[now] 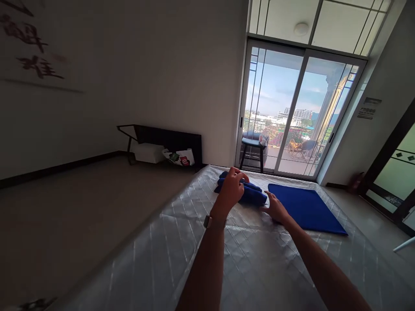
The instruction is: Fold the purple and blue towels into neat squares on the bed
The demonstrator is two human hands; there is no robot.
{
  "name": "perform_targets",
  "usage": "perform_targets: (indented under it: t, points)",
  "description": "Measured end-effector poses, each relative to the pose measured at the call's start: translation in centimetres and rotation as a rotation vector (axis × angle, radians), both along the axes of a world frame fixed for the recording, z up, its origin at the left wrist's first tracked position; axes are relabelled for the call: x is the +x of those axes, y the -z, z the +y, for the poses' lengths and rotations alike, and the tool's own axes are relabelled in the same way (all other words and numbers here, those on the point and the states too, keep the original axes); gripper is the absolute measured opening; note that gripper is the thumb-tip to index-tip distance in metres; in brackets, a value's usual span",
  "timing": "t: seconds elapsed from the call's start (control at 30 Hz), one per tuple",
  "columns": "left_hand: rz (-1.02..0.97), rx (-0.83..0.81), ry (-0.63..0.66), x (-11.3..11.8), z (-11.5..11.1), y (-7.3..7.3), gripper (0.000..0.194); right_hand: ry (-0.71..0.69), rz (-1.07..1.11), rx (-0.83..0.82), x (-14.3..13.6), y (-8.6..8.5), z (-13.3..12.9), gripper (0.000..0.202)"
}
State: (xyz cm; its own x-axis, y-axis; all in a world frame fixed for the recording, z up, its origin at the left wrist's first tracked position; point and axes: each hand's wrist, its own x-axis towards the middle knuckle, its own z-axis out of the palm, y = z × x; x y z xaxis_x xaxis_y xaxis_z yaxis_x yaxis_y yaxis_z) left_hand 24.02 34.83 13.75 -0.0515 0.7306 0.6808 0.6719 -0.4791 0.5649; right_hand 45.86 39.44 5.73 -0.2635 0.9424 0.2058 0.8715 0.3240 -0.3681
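Observation:
A bundle of dark blue cloth, folded or loosely rolled, lies near the far end of a silvery quilted mat. My left hand is over its left part, fingers curled down and closed on the cloth; the fingertips are partly hidden. At the bundle's right end is my right hand, its thumb and fingers apart; whether it touches the cloth is hard to see. To the right, a flat blue rectangular cloth is spread on the mat. A band with a dark watch-like piece is on my left wrist.
Beyond the mat, a dark stool appears at the sliding glass door. Along the wall stands a low black bench with a white box and a printed bag beneath it. A whitish leg-like piece juts in at right.

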Motion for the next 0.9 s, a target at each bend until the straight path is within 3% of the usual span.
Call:
perform_targets:
  t: [0.13, 0.23, 0.4, 0.53, 0.63, 0.73, 0.9]
  points:
    - [-0.064, 0.003, -0.029, 0.1, -0.4, -0.5, 0.041, 0.136, -0.005, -0.011, -2.5, 0.7, 0.4, 0.047]
    - [-0.035, -0.088, 0.024, -0.2, -1.2, -0.9, 0.041, 0.100, 0.051, 0.119, -2.6, 0.0, -1.6, 0.040]
    - [0.189, -0.340, 0.533, 1.1, -3.8, -2.5, 0.066, -0.151, 0.298, 0.297, -1.0, -4.5, -8.0, 0.035]
    - [0.223, -0.364, 0.770, 2.8, -7.0, -5.5, 0.049, -0.185, 0.457, 0.317, 1.2, -9.0, -14.0, 0.027]
    - [0.192, -0.242, 0.800, 3.8, -9.9, -7.6, 0.038, -0.156, 0.649, 0.213, 2.8, -11.7, -18.1, 0.030]
    - [0.167, -0.170, 0.786, 4.7, -13.0, -8.5, 0.034, -0.134, 0.837, 0.095, 3.9, -13.6, -21.8, 0.035]
    - [0.145, -0.131, 0.651, 5.3, -18.1, -8.8, 0.020, -0.103, 1.020, -0.023, 4.8, -14.4, -26.8, 0.038]
